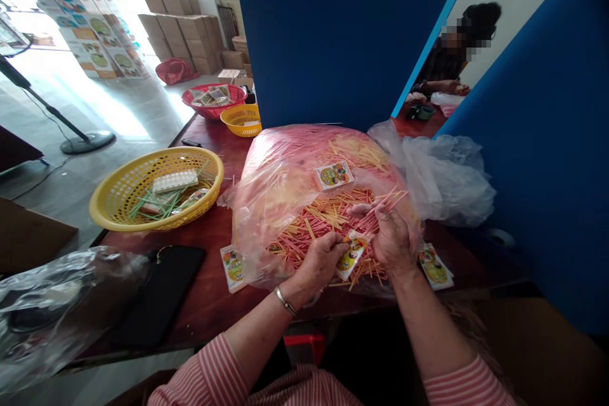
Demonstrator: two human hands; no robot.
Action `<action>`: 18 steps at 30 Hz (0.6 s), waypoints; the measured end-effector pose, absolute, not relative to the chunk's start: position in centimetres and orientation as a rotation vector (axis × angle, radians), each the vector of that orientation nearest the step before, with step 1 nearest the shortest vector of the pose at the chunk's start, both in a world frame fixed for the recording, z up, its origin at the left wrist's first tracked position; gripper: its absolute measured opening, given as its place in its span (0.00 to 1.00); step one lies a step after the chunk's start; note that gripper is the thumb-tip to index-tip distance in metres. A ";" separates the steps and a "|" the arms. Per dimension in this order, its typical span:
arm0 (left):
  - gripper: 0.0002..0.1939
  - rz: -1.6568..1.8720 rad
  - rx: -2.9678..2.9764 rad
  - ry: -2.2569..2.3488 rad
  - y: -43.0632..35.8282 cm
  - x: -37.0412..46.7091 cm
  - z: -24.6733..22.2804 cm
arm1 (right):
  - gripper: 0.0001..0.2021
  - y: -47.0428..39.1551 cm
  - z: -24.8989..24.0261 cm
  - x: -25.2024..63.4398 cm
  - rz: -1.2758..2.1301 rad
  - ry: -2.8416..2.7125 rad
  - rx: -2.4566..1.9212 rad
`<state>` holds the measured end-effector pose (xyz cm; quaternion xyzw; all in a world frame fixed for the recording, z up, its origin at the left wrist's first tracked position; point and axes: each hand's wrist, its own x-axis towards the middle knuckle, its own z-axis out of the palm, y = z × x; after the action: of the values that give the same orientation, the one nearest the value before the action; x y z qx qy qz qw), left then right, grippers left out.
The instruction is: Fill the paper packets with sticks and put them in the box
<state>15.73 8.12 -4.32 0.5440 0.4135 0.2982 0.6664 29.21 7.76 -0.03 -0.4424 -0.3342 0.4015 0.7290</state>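
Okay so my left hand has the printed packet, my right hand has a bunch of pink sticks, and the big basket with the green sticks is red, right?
Not quite: the head view shows the big basket with the green sticks is yellow. Your left hand does have the printed packet, your right hand the pink sticks.
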 end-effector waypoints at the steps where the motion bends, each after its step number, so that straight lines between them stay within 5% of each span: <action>1: 0.11 0.660 1.216 0.924 8.1 15.7 -4.4 | 0.08 7.7 0.0 29.2 0.877 -0.737 -0.982; 18: 0.10 0.790 1.047 0.829 8.2 16.3 -3.7 | 0.06 6.7 -2.0 28.2 1.094 -0.661 -0.962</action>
<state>16.28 8.20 -3.70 0.4725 0.3741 0.3564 0.7140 28.25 6.70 -1.95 -0.4312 -0.2963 0.4905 0.6969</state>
